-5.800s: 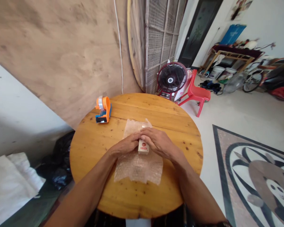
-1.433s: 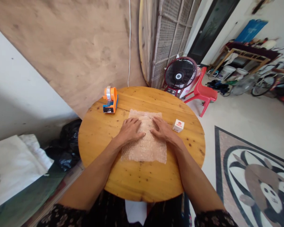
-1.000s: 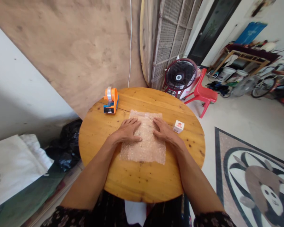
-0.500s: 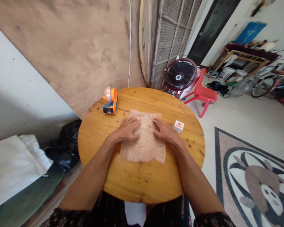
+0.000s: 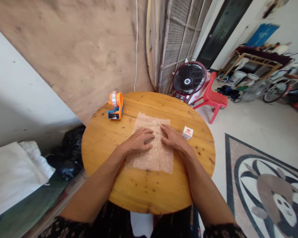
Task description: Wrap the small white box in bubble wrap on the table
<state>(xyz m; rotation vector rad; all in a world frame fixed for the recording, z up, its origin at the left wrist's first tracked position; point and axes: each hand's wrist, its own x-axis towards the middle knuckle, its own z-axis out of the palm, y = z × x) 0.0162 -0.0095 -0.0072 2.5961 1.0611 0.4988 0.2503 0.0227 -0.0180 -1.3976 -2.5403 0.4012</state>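
A sheet of clear bubble wrap [image 5: 151, 160] lies flat on the round wooden table [image 5: 149, 195]. My left hand [image 5: 141, 140] rests on its left half, fingers apart and pointing right. On the sheet's right edge lies my right hand [image 5: 171, 136], also with its fingers spread. Neither hand grips anything. Just right of my right hand stands a small white box [image 5: 187, 133] with a red-orange print. An orange and blue tape dispenser [image 5: 116, 106] holding a roll of clear tape sits at the table's back left.
Behind the table's back right are a dark red fan [image 5: 190, 78] and a red plastic chair [image 5: 213, 98]. A plywood panel [image 5: 89, 49] leans behind the table. Black plastic bags [image 5: 71, 152] and a white sack [image 5: 17, 172] lie to the left.
My left hand has slid right and slightly toward me across the bubble wrap, uncovering its top left corner. My right hand has stayed almost in place.
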